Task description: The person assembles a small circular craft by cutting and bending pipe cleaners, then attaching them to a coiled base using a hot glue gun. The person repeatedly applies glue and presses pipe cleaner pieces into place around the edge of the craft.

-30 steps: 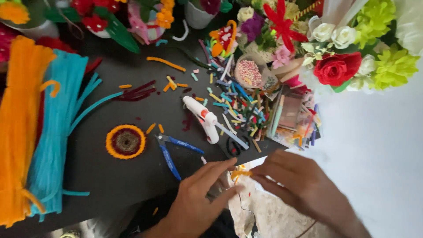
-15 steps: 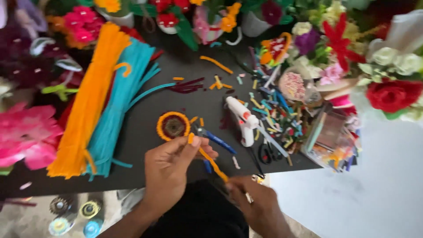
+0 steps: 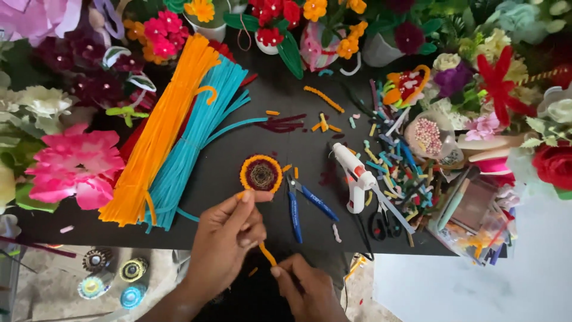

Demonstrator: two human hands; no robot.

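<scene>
1. Leftmost, a bundle of orange pipe cleaners (image 3: 156, 134) is lying slantwise on the black table (image 3: 286, 89), with a bundle of teal pipe cleaners (image 3: 193, 140) touching its right side, both well left of the coiled disc (image 3: 261, 175).
2. Next, the left hand (image 3: 229, 238) is reaching up from below the coiled disc, wrist angled up and to the right, fingers curled; its thumb and forefinger are pinching the upper end of an orange pipe cleaner (image 3: 266, 253) just under the disc's lower left rim.
3. That orange pipe cleaner is running down and to the right from the disc, over the table's near edge, between both hands.
4. Lower, the right hand (image 3: 307, 289) is sitting below and right of the disc, fingers closed, pinching the pipe cleaner's lower end.
5. Just right of the disc, blue-handled pliers (image 3: 304, 203) are lying flat.
6. Farther right of the disc, a white glue gun (image 3: 356, 177) is resting beside black scissors (image 3: 378, 223).
</scene>
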